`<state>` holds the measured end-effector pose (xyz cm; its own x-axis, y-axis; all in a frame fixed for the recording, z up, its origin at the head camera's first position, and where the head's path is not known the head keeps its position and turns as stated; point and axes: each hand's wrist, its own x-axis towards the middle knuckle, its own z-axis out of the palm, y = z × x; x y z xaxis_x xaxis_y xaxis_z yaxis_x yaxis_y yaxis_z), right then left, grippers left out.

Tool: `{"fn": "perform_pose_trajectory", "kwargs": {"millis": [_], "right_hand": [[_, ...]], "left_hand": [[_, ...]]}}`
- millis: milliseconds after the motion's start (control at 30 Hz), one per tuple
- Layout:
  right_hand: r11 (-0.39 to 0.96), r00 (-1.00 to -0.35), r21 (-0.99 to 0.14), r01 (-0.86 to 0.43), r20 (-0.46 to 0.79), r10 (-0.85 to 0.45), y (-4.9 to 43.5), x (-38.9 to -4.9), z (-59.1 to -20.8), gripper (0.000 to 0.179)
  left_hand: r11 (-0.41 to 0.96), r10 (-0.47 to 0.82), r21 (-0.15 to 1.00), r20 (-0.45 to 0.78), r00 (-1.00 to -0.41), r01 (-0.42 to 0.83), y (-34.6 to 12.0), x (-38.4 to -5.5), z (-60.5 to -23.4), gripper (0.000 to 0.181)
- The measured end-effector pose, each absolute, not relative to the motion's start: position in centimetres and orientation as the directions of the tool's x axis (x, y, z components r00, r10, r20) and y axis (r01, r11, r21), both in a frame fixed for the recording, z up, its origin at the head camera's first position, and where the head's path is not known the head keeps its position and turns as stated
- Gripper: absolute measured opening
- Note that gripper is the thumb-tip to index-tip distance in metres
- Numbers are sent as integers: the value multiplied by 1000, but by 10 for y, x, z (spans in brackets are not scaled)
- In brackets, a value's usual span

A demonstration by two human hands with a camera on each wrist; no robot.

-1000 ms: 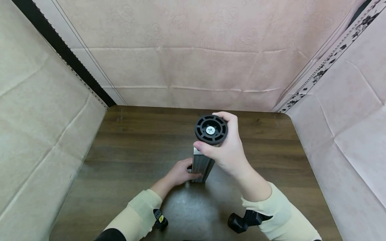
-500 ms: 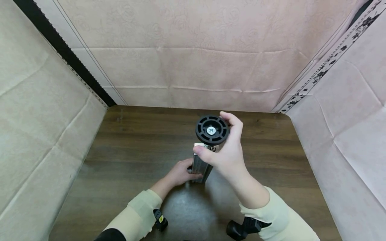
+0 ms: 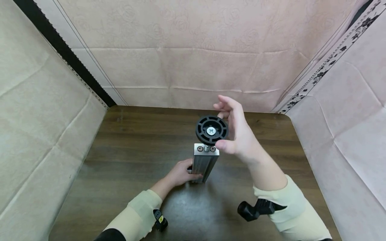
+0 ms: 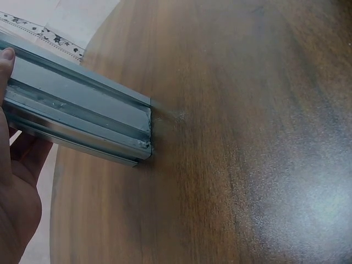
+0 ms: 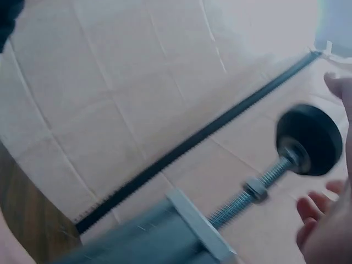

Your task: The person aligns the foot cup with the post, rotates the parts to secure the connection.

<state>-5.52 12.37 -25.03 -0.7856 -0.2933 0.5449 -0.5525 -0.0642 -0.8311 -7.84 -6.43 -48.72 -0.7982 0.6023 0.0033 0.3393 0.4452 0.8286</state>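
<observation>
An aluminium profile (image 3: 202, 167) stands on end on the table, a plate with two bolts on its top. My left hand (image 3: 180, 172) grips it low down, thumb across the near side; its bottom end meets the wood in the left wrist view. Above the plate sits a black levelling foot (image 3: 212, 130), a round ribbed disc with a screw at its centre. The right wrist view shows its threaded rod (image 5: 225, 213) and a nut (image 5: 255, 188) partway along. My right hand (image 3: 239, 134) is beside the disc, fingers loosely bent and spread, holding nothing.
The wood-grain table (image 3: 135, 144) has rounded far corners. Pale cloth walls (image 3: 193, 67) rise at the back and both sides. Black cameras are strapped at the left wrist (image 3: 161, 221) and right wrist (image 3: 256, 209).
My right hand has let go of the levelling foot and shifted right, its fingers spreading. The top plate and both bolts now show. The left hand and the profile have stayed in place.
</observation>
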Motion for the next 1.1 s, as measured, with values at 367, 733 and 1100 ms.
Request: {"fn": "perform_pose_trajectory", "kwargs": {"millis": [367, 733, 1100], "right_hand": [[-202, -504, -859, -471, 450, -737, 145, -103, -253, 104], [-195, -370, -874, -446, 378, -849, 143, -115, -253, 86], [-284, -291, -896, -340, 388, -875, 138, -118, -254, 73]], "left_hand": [[458, 612, 817, -4, -791, 350, -65, -79, -485, 39], [447, 613, 830, -13, -790, 334, -64, -78, -486, 41], [435, 617, 837, -9, -787, 332, -65, -79, -486, 43]]}}
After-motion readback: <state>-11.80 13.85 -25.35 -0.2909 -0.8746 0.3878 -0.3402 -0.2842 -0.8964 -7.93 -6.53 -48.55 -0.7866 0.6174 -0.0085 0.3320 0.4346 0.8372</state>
